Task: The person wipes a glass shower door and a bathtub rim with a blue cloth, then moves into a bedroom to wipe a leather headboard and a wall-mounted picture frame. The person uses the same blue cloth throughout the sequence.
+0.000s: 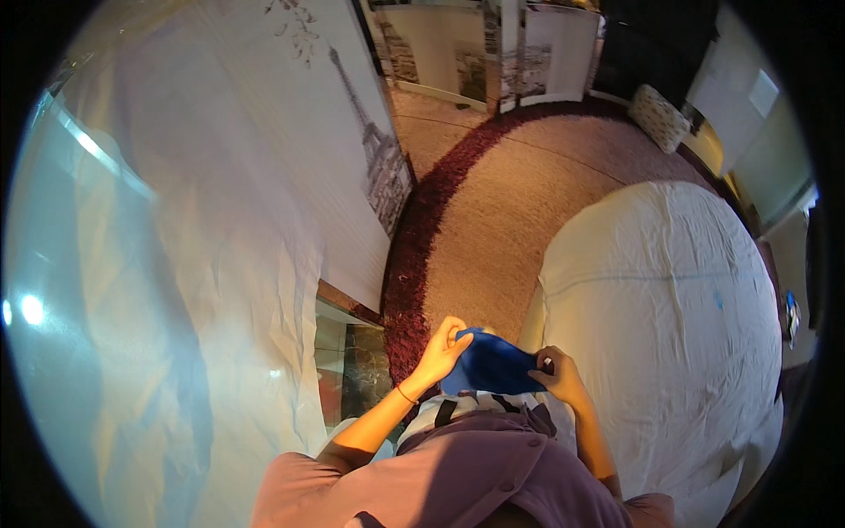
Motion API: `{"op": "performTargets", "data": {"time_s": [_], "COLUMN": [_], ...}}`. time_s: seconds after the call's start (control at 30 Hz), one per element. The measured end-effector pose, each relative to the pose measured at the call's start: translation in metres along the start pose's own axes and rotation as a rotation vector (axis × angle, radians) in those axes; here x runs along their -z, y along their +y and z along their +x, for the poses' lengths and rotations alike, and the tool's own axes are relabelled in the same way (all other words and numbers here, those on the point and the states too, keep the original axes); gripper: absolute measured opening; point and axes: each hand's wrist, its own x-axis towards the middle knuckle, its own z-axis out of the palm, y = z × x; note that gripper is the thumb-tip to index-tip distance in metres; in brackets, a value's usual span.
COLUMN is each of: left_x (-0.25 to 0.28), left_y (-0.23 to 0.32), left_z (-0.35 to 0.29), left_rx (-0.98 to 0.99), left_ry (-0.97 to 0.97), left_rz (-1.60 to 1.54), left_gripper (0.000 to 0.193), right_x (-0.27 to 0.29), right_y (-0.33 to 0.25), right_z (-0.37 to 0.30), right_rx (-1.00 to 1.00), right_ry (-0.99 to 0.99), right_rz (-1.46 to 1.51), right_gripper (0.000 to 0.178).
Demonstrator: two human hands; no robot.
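A small dark blue piece of cloth (495, 365) hangs stretched between my two hands, in front of my body. My left hand (444, 349) pinches its upper left corner between thumb and fingers. On the other side, my right hand (560, 374) grips the right edge with curled fingers. The cloth's lower edge droops a little near my waist. What kind of cloth item it is, I cannot make out.
To my right stands a large surface under a wrinkled white sheet (660, 308). A pale sheet (246, 352) hangs close at my left, beside a printed panel (352, 167). Ahead lies a tan carpet (502, 211) with a dark red border; a patterned cushion (660, 118) rests at its far edge.
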Motion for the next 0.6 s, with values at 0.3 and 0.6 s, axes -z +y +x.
{"op": "performTargets", "data": {"time_s": [0.3,0.6], "left_x": [0.065,0.110], "left_y": [0.015,0.066], "left_z": [0.126,0.213], "left_rx": [0.007,-0.076], "left_ry": [0.353,0.624], "left_rz": [0.349,1.075], "left_gripper": [0.039,0.016], "right_x": [0.027,0.024], "right_y": [-0.028,-0.048], "right_z": [0.216,0.407], "right_rx": [0.246,0.446], "right_ry": [-0.024,-0.030], "right_rz": [-0.124,-0.155], "right_gripper": [0.031,0.028]}}
